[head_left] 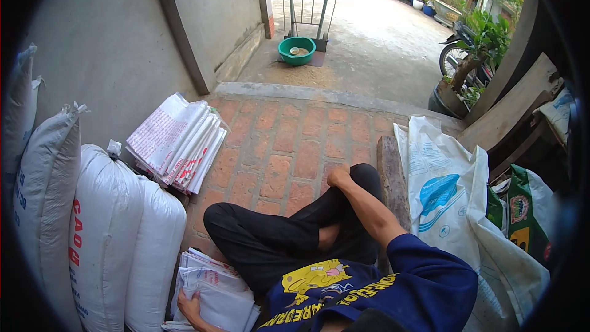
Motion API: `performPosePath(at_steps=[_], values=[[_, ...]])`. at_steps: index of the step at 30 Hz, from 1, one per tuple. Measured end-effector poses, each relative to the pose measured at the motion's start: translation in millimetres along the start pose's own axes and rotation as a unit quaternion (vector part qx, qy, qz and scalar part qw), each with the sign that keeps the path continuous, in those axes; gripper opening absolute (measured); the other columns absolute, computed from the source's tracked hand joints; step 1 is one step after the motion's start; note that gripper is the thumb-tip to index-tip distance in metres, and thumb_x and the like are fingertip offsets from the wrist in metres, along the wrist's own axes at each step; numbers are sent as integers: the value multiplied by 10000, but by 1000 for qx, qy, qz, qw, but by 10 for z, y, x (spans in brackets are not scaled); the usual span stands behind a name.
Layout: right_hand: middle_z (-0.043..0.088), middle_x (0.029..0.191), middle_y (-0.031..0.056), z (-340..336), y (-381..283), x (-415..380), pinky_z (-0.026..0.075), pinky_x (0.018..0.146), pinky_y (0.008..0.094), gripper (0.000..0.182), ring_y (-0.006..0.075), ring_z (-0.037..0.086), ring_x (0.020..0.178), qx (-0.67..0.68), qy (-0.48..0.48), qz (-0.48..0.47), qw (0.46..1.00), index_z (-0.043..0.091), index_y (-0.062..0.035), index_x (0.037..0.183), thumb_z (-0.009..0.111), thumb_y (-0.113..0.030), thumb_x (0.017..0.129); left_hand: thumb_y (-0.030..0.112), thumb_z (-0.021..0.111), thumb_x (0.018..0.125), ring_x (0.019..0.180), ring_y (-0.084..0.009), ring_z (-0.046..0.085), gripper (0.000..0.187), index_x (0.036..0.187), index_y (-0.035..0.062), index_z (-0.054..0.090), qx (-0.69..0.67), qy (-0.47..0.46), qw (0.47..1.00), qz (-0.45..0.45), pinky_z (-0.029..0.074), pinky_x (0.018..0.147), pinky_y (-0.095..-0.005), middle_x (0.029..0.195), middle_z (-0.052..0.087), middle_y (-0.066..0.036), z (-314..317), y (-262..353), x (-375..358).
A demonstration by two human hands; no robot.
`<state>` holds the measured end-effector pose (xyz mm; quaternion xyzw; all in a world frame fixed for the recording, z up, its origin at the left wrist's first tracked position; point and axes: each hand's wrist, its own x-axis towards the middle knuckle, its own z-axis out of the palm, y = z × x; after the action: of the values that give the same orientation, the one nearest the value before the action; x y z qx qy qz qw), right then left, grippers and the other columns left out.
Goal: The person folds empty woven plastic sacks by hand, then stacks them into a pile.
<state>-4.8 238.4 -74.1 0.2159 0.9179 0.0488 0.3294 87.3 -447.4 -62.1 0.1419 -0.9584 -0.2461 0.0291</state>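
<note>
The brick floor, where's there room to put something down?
The bare bricks are between the far folded stack, the wooden beam and the crossed legs. It's crowded on the left with full sacks and on the right with a loose white sack.

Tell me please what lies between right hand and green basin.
In the head view, from the right hand to the green basin: brick floor, a concrete strip, then tan scatter on the ground.

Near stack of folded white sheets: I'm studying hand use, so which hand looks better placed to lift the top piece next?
Left, I'd judge: the left hand rests on the near stack. The right hand is farther off, at the right knee.
</note>
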Motion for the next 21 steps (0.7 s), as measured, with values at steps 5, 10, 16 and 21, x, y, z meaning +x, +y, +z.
performPosePath(at_steps=[5,10,16,21], values=[[627,1270,7,7,-6,-44,492,853,386,341,209,576,1199,-10,27,11,1000,692,-238,1161,529,-253,862,75,803,696,896,-367,600,518,1143,-83,595,-79,52,995,29,448,852,-396,1052,650,-243,-218,32,-51],[618,1283,15,12,-6,-34,481,901,389,350,216,566,1212,-11,5,10,1000,680,-224,1183,511,-262,878,187,707,828,840,-417,605,357,1030,-98,635,-155,135,979,14,456,792,-442,962,653,-270,-153,137,-35],[626,1265,48,56,15,-54,458,931,391,352,223,570,1207,10,26,13,1000,681,-211,1182,556,-275,860,290,587,937,845,-387,628,413,1040,-107,633,-119,268,955,43,481,781,-437,972,669,-258,-67,-55,235],[611,1287,55,42,29,-47,458,939,383,361,234,561,1218,24,12,18,999,673,-193,1195,537,-283,872,334,568,948,849,-301,594,379,1008,-36,620,-422,327,845,20,466,788,-404,946,642,-167,-354,111,316]])
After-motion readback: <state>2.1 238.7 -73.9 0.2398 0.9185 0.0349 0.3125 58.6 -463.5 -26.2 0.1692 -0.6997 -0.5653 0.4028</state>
